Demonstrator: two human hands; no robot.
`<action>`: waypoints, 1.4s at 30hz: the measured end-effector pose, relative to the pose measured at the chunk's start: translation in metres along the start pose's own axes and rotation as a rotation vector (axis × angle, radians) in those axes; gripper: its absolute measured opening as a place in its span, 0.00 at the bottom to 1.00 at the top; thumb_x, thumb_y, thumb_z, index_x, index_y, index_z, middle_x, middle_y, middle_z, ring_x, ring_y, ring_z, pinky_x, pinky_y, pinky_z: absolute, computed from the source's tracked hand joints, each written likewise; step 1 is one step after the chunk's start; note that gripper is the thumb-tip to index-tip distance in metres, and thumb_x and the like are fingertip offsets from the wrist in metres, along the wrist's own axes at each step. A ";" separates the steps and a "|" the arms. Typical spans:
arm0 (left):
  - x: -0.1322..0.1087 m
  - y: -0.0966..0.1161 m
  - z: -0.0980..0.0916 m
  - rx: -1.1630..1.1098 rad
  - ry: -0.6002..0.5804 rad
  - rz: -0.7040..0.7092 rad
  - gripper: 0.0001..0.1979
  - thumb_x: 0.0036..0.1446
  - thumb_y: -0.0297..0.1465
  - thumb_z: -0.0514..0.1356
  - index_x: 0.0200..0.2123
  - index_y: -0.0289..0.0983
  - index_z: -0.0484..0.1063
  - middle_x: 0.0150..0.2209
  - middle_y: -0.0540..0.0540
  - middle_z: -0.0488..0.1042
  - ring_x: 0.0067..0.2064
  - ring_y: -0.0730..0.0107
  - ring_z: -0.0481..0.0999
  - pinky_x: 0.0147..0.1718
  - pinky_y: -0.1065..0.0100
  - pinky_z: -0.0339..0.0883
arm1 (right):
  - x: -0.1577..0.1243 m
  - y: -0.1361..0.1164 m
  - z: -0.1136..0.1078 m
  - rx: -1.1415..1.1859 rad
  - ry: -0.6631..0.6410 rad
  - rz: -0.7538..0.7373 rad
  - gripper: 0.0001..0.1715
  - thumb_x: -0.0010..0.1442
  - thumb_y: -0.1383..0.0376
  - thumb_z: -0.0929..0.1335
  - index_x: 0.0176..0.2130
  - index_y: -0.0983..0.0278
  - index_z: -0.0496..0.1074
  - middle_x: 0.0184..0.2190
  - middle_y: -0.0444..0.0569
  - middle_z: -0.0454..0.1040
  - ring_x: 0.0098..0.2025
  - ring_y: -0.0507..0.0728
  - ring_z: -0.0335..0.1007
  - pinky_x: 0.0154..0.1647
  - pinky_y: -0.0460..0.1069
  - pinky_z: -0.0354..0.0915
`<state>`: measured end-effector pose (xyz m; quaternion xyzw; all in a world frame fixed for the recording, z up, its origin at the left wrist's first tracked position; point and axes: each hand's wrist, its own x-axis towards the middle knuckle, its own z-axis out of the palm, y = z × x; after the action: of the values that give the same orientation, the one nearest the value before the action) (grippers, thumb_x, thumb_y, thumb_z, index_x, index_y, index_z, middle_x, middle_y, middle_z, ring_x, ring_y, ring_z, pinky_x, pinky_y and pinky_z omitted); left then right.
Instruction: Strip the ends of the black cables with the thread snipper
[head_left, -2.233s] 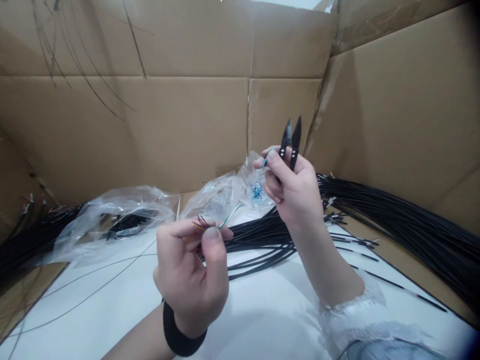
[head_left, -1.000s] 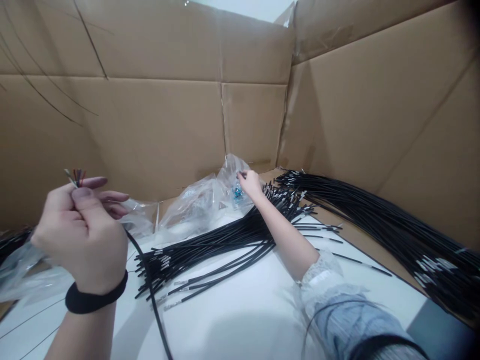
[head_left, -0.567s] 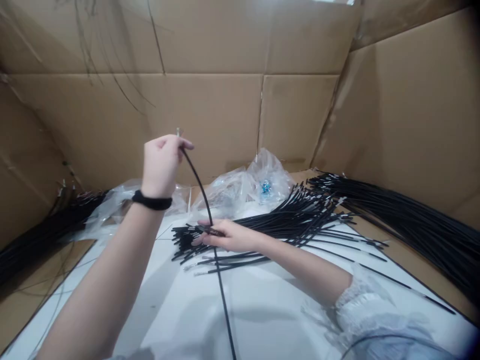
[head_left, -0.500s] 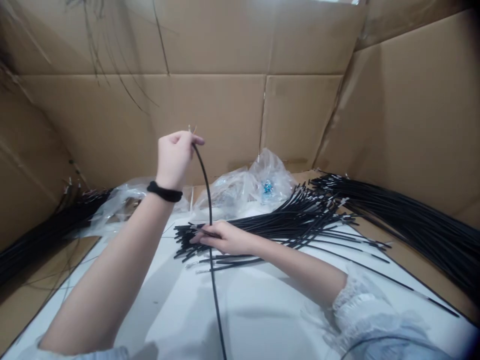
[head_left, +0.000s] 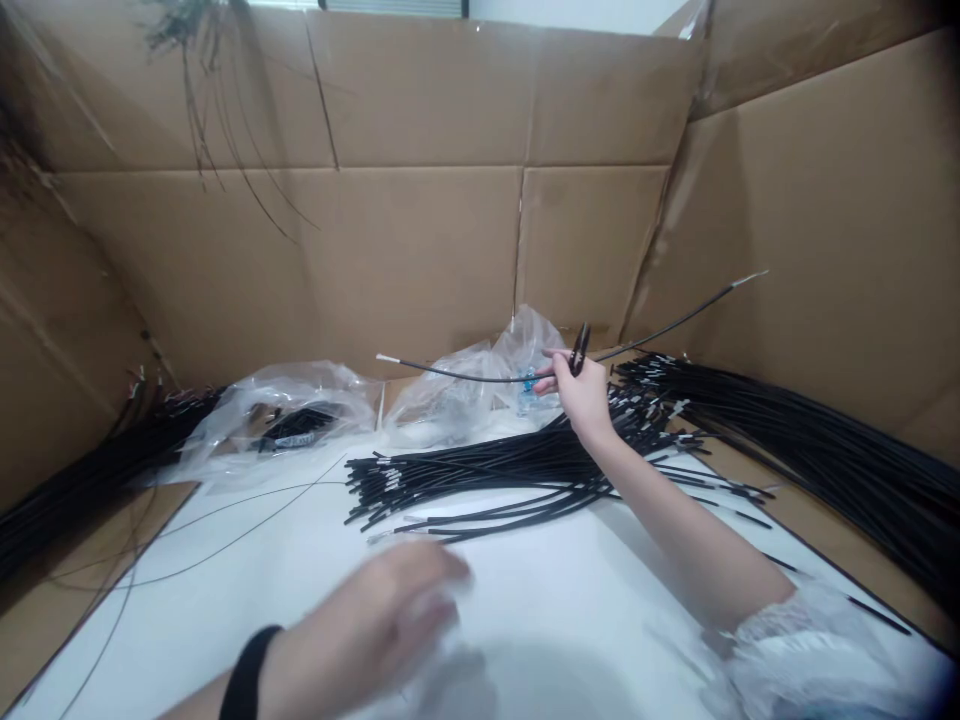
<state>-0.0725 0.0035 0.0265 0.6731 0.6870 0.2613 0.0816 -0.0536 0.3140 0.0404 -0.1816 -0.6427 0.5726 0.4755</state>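
Note:
My right hand [head_left: 581, 390] is closed around a short black cable [head_left: 465, 376], lifted above the pile and stretching out to both sides. Both cable ends show pale stripped tips. A dark two-pronged tool [head_left: 580, 348], like tweezers, sticks up from the same hand. Beneath it, a pile of cut black cables [head_left: 480, 462] with light tips lies on the white surface. My left hand [head_left: 382, 620], with a black band on the wrist, is low in front of the pile and smeared by motion. Whether its fingers hold anything cannot be made out.
Cardboard walls [head_left: 420, 260] enclose the white work surface [head_left: 247, 590]. Clear plastic bags [head_left: 450, 400] stand along the back. Long black cable bundles lie at the right [head_left: 810, 440] and left [head_left: 97, 470]. Thin wires [head_left: 225, 540] trail over the left side.
My right hand has risen and moved right, now with the short cable across it. My left hand has dropped from high up toward me; the long hanging cable is no longer seen in it.

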 end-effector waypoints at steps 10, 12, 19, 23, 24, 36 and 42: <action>0.061 -0.084 -0.033 -0.318 0.729 -0.481 0.36 0.55 0.38 0.55 0.62 0.38 0.41 0.53 0.35 0.62 0.45 0.64 0.71 0.44 0.60 0.65 | -0.042 0.009 -0.042 -0.046 -0.084 0.325 0.12 0.59 0.68 0.62 0.40 0.74 0.69 0.25 0.50 0.72 0.19 0.48 0.69 0.22 0.43 0.68; 0.069 -0.084 -0.031 -0.458 0.731 -0.501 0.27 0.53 0.38 0.57 0.54 0.33 0.58 0.45 0.38 0.68 0.42 0.66 0.72 0.45 0.62 0.64 | -0.048 0.015 -0.045 -0.046 -0.110 0.370 0.12 0.58 0.67 0.63 0.40 0.73 0.68 0.26 0.51 0.73 0.20 0.49 0.69 0.23 0.44 0.69; 0.067 -0.074 -0.038 -0.604 0.729 -0.578 0.19 0.49 0.38 0.60 0.41 0.32 0.63 0.27 0.49 0.71 0.28 0.73 0.72 0.33 0.69 0.66 | -0.038 0.009 -0.074 -0.753 -0.517 0.349 0.19 0.59 0.57 0.61 0.39 0.70 0.70 0.18 0.48 0.72 0.11 0.50 0.59 0.14 0.45 0.55; 0.067 -0.068 -0.040 -0.773 0.761 -0.618 0.21 0.46 0.36 0.63 0.41 0.32 0.63 0.25 0.50 0.72 0.26 0.74 0.73 0.31 0.71 0.67 | -0.030 -0.029 -0.068 -0.940 -0.413 -0.027 0.20 0.60 0.57 0.60 0.28 0.67 0.72 0.19 0.48 0.73 0.23 0.53 0.68 0.28 0.46 0.60; 0.069 -0.066 -0.040 -0.809 0.753 -0.618 0.20 0.46 0.36 0.64 0.39 0.32 0.64 0.25 0.49 0.72 0.27 0.74 0.73 0.32 0.71 0.67 | -0.031 -0.038 -0.055 -0.844 -0.364 -0.094 0.21 0.60 0.57 0.59 0.29 0.67 0.73 0.24 0.50 0.75 0.27 0.54 0.70 0.32 0.46 0.61; 0.077 -0.059 -0.047 -0.850 0.887 -0.525 0.15 0.43 0.33 0.65 0.34 0.30 0.70 0.30 0.46 0.76 0.32 0.72 0.75 0.39 0.69 0.69 | -0.052 -0.030 0.111 -0.132 -0.728 -0.003 0.08 0.48 0.66 0.69 0.28 0.71 0.74 0.26 0.49 0.75 0.29 0.52 0.68 0.31 0.45 0.61; 0.072 -0.060 -0.053 -0.561 0.858 -0.560 0.10 0.46 0.33 0.62 0.29 0.31 0.72 0.24 0.46 0.75 0.28 0.70 0.74 0.33 0.69 0.68 | -0.067 -0.024 0.112 -0.059 -0.604 -0.038 0.09 0.49 0.64 0.68 0.28 0.69 0.72 0.25 0.47 0.73 0.28 0.51 0.65 0.31 0.45 0.60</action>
<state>-0.1554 0.0621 0.0607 0.2523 0.7149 0.6510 0.0372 -0.1055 0.1917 0.0473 -0.0049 -0.7747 0.5726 0.2682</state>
